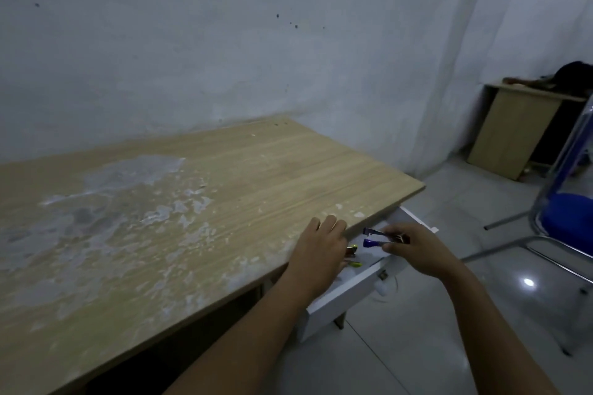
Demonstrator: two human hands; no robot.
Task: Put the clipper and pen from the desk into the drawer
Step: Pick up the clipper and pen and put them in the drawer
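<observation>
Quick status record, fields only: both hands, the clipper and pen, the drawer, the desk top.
left hand: resting at the desk edge over the drawer, holding nothing visible
right hand: above the open drawer, gripping the clipper and pen
clipper: in the right hand
pen: in the right hand, purple tip showing
drawer: white, pulled open; small items inside
desk: wooden, worn patches

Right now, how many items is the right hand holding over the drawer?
2. The right hand holds a clipper above and a purple pen just below it, both over the open drawer. More may be hidden inside the fist.
</observation>
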